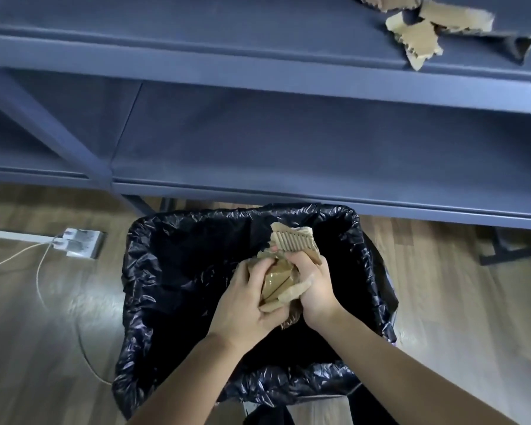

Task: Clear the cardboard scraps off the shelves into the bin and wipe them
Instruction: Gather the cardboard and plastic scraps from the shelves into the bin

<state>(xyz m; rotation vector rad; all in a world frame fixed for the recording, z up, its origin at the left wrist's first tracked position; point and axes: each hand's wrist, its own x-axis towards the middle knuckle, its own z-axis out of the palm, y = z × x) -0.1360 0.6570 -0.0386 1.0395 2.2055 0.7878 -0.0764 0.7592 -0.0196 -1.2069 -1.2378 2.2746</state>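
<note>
Over the open bin [154,302], near the middle of the view, the left hand [242,305] and right hand [314,283] curl tightly round a bundle of cardboard scraps [281,279], squeezed between both palms. More scraps [417,41] lie far right on the top shelf [196,53]. A loose piece, probably the ridged one on top, could slip and land on the floor [43,348] if the hands part unevenly.
</note>
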